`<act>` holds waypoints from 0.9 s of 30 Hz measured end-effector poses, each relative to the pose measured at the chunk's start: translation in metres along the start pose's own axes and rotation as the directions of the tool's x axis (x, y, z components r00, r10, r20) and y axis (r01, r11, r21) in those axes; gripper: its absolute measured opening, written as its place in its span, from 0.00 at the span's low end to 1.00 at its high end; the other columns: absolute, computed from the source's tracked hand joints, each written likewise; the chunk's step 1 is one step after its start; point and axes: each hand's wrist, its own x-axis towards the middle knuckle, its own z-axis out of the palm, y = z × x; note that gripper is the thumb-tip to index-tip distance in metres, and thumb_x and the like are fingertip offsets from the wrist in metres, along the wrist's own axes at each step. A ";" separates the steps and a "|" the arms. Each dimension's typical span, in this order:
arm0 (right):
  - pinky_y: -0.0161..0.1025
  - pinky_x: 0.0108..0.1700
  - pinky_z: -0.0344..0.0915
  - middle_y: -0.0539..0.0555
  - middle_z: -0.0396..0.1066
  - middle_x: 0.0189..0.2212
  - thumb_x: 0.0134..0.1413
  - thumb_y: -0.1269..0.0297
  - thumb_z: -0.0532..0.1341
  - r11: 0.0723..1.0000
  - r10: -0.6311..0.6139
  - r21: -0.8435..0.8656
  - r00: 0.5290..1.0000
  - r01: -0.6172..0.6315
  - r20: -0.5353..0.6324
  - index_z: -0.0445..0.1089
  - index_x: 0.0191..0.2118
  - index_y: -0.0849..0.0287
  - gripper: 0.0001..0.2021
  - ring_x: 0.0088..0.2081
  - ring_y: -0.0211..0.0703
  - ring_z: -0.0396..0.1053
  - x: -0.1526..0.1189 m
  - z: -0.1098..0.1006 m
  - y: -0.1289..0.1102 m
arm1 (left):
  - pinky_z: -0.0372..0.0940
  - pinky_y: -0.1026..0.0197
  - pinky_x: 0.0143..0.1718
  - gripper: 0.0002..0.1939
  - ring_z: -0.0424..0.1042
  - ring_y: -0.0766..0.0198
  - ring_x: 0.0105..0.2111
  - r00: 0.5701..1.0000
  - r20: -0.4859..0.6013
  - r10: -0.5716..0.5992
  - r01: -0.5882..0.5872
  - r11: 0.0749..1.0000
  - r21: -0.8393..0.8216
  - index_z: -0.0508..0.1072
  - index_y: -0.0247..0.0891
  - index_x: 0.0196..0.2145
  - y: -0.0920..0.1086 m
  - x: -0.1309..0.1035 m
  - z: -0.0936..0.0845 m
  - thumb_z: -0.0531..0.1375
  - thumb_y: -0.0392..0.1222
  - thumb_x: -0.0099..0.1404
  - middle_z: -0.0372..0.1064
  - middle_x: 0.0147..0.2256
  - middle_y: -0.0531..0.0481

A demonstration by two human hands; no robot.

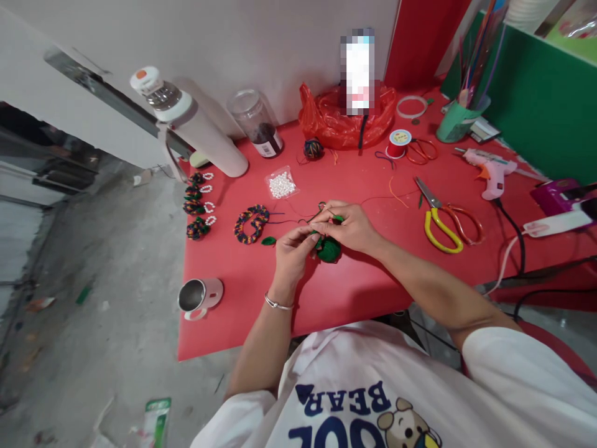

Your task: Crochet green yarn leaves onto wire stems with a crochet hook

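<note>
My left hand (pixel 293 252) and my right hand (pixel 351 225) meet above the table, fingertips nearly touching. Both are closed in a pinch on green yarn, a bit of which (pixel 338 219) shows between my right fingers. A small metal loop (pixel 321 205) shows just beyond the right fingertips; what it belongs to is hidden. Just below the hands lies a ball of green yarn (pixel 330 251). Left of my left hand are a green leaf-shaped piece (pixel 269 241) and a curled multicoloured yarn braid (pixel 250 224) with dark thread trailing from it.
On the red table (pixel 233 323) stand a mug (pixel 212 292), a white bottle (pixel 205 134), a jar (pixel 261 127) and a packet of white beads (pixel 282 183). Scissors (pixel 441 227), a thread spool (pixel 398 143) and a pink glue gun (pixel 494 174) are right. A red bag (pixel 321 118) lies behind.
</note>
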 end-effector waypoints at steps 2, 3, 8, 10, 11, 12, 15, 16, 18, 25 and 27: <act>0.39 0.42 0.70 0.52 0.77 0.32 0.61 0.57 0.67 0.999 0.031 0.013 0.999 -0.031 -0.008 0.83 0.35 0.55 0.09 0.35 0.38 0.73 0.001 -0.001 0.002 | 0.59 0.69 0.15 0.18 0.69 0.70 0.17 1.000 -0.014 -0.012 0.011 0.999 -0.045 0.83 0.37 0.30 0.001 0.000 0.001 0.80 0.47 0.43 0.77 0.23 0.50; 0.39 0.43 0.70 0.52 0.78 0.35 0.61 0.56 0.67 0.998 0.063 0.025 0.998 -0.063 -0.004 0.83 0.38 0.56 0.10 0.35 0.38 0.73 0.002 -0.002 0.003 | 0.59 0.69 0.15 0.18 0.70 0.69 0.18 1.000 -0.020 -0.018 0.016 0.997 -0.069 0.83 0.37 0.30 0.001 0.001 0.001 0.80 0.46 0.43 0.78 0.24 0.49; 0.37 0.39 0.69 0.54 0.82 0.40 0.49 0.57 0.75 0.980 0.191 0.033 0.974 -0.196 0.125 0.81 0.50 0.57 0.22 0.33 0.36 0.72 0.003 -0.005 0.003 | 0.62 0.71 0.17 0.19 0.73 0.69 0.21 0.999 -0.041 -0.026 0.020 0.990 -0.141 0.83 0.39 0.32 0.003 0.002 -0.002 0.80 0.46 0.44 0.80 0.29 0.48; 0.37 0.42 0.70 0.53 0.82 0.36 0.51 0.59 0.73 0.984 0.167 0.035 0.978 -0.172 0.122 0.83 0.43 0.58 0.14 0.35 0.38 0.74 0.003 -0.005 0.002 | 0.62 0.71 0.17 0.19 0.73 0.69 0.21 0.999 -0.041 -0.030 0.023 0.988 -0.150 0.82 0.38 0.32 0.003 0.002 -0.004 0.80 0.46 0.44 0.80 0.28 0.49; 0.37 0.42 0.70 0.52 0.82 0.34 0.53 0.60 0.71 0.986 0.158 0.040 0.982 -0.163 0.108 0.83 0.40 0.57 0.10 0.36 0.39 0.75 0.003 -0.005 0.001 | 0.62 0.71 0.17 0.19 0.73 0.69 0.21 0.999 -0.037 -0.033 0.027 0.988 -0.154 0.82 0.38 0.33 0.003 0.003 -0.005 0.80 0.45 0.44 0.79 0.27 0.49; 0.37 0.42 0.70 0.52 0.82 0.33 0.54 0.61 0.70 0.987 0.153 0.040 0.984 -0.158 0.092 0.83 0.38 0.57 0.08 0.35 0.39 0.75 0.003 -0.005 0.000 | 0.62 0.71 0.16 0.19 0.73 0.69 0.21 0.999 -0.034 -0.034 0.028 0.987 -0.157 0.82 0.38 0.33 0.002 0.003 -0.005 0.80 0.45 0.44 0.79 0.26 0.50; 0.36 0.39 0.68 0.51 0.80 0.29 0.56 0.62 0.68 0.989 0.147 0.015 0.986 -0.148 0.074 0.82 0.36 0.58 0.07 0.32 0.38 0.74 0.003 -0.004 -0.001 | 0.62 0.71 0.15 0.20 0.73 0.69 0.21 0.999 -0.013 -0.030 0.027 0.987 -0.157 0.82 0.38 0.34 0.002 0.002 -0.004 0.80 0.45 0.45 0.78 0.26 0.51; 0.36 0.38 0.68 0.51 0.80 0.28 0.56 0.62 0.68 0.989 0.145 0.010 0.986 -0.147 0.083 0.82 0.35 0.59 0.07 0.31 0.38 0.73 0.002 -0.004 -0.001 | 0.62 0.71 0.15 0.20 0.74 0.68 0.21 1.000 -0.002 -0.025 0.025 0.988 -0.153 0.82 0.38 0.34 0.002 0.002 -0.003 0.80 0.45 0.45 0.78 0.26 0.51; 0.36 0.37 0.68 0.50 0.79 0.26 0.56 0.61 0.67 0.989 0.149 0.009 0.983 -0.151 0.104 0.81 0.35 0.59 0.07 0.30 0.37 0.73 0.002 -0.003 -0.001 | 0.64 0.69 0.15 0.21 0.75 0.66 0.21 1.000 0.022 -0.009 0.012 0.990 -0.137 0.82 0.39 0.36 0.003 0.001 -0.001 0.80 0.46 0.46 0.78 0.26 0.51; 0.35 0.35 0.65 0.49 0.77 0.23 0.56 0.60 0.67 0.986 0.169 -0.027 0.980 -0.167 0.102 0.80 0.35 0.59 0.08 0.28 0.36 0.70 -0.001 0.000 -0.001 | 0.70 0.66 0.18 0.22 0.77 0.63 0.23 0.997 -0.001 0.071 -0.071 0.997 -0.024 0.82 0.36 0.38 0.002 0.000 0.000 0.78 0.52 0.50 0.79 0.27 0.49; 0.35 0.35 0.66 0.49 0.78 0.24 0.57 0.61 0.67 0.986 0.169 -0.035 0.980 -0.166 0.109 0.80 0.35 0.59 0.08 0.29 0.37 0.71 -0.001 0.001 -0.001 | 0.70 0.66 0.20 0.20 0.76 0.64 0.22 0.996 -0.022 0.091 -0.091 0.996 0.008 0.82 0.36 0.35 0.001 0.000 0.000 0.77 0.53 0.52 0.78 0.25 0.49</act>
